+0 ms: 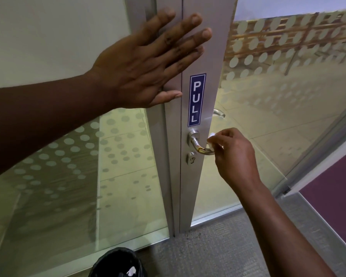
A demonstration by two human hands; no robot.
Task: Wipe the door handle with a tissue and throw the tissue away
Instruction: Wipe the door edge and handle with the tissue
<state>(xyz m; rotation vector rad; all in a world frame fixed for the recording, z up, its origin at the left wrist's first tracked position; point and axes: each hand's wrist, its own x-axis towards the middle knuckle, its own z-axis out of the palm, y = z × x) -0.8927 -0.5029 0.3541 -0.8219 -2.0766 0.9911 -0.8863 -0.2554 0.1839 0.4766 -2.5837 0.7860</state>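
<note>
A silver lever door handle (198,145) sticks out of the grey metal door frame (212,56), just under a blue PULL sticker (196,99). My right hand (234,156) is closed around the outer end of the handle, pressing a small white tissue (211,140) against it; only bits of the tissue show between my fingers. My left hand (146,62) lies flat with fingers spread against the frame, above the sticker. A bin with a black liner (118,263) stands on the floor at the bottom edge, with a white scrap inside.
A keyhole cylinder (191,159) sits below the handle. A second handle (219,112) shows through the glass on the far side. Frosted dotted glass panels (78,156) flank the frame. Grey carpet (228,246) covers the floor, with a purple area (334,196) at right.
</note>
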